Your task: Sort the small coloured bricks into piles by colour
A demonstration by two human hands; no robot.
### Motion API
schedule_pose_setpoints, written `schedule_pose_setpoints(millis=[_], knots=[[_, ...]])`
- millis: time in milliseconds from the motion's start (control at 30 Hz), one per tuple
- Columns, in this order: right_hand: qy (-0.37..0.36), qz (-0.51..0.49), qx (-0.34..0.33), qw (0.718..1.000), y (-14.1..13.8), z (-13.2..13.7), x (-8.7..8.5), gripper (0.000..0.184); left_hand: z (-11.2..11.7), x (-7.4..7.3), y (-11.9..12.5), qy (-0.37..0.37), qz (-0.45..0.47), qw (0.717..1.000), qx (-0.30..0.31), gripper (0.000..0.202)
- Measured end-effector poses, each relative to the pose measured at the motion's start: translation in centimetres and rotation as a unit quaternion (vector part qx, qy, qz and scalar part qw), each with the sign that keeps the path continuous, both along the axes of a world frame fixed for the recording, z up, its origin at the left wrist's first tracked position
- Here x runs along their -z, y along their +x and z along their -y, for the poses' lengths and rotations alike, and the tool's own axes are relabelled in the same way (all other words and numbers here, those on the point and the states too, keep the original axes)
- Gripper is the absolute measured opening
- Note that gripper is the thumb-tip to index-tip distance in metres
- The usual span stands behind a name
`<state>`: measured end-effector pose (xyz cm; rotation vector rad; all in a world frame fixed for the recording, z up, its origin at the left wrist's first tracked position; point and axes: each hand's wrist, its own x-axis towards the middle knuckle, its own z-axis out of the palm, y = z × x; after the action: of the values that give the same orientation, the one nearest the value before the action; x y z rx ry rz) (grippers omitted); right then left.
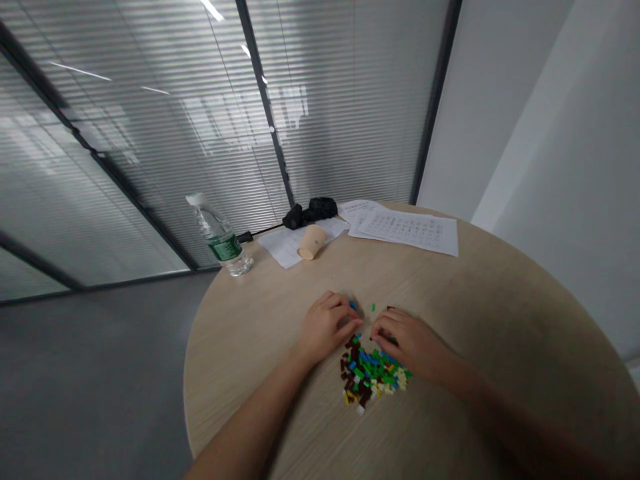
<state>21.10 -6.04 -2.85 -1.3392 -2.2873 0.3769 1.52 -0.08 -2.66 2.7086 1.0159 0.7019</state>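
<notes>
A loose pile of small toy building bricks (369, 368) in brown, green, blue, cream, yellow and white lies on the round wooden table. At its upper left is my left hand (331, 325), fingers curled and thumb close to the index fingertip. A blue brick (353, 305) shows just beyond those fingers. My right hand (407, 340) rests over the upper right side of the pile, its fingers bent in towards the thumb. Whatever either hand holds is too small or hidden to make out. Between and beyond both hands lies a single green brick (373, 307).
Farther back on the table (240, 347) stand a water bottle (225, 245) and, on its side, a paper cup (312, 242) on a sheet. Printed papers (405, 230) and a black bundle (320, 210) lie near the far edge. Behind are glass panels with blinds (350, 100).
</notes>
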Motion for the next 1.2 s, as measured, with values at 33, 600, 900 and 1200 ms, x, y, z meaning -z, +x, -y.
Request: schedule_pose_setpoints(millis=[33, 600, 900, 1200], knots=[[0.001, -0.006, 0.002, 1.0, 0.2, -0.1, -0.1, 0.011, 0.0, -0.1, 0.0, 0.003, -0.004, 1.0, -0.002, 0.016], [0.076, -0.017, 0.068, 0.995, 4.4, -2.6, 1.6, 0.017, -0.6, -0.7, -0.3, 0.092, -0.103, 0.99, -0.026, 0.011], [0.094, 0.036, 0.07, 0.992, 4.9, -2.4, 0.8, 0.017, -0.5, -1.4, -0.4, 0.102, -0.119, 0.987, -0.04, 0.011], [-0.001, 0.028, 0.101, 0.994, 4.4, -2.0, 1.9, 0.011, 0.2, -0.7, -1.0, 0.056, -0.053, 0.996, -0.04, 0.015]])
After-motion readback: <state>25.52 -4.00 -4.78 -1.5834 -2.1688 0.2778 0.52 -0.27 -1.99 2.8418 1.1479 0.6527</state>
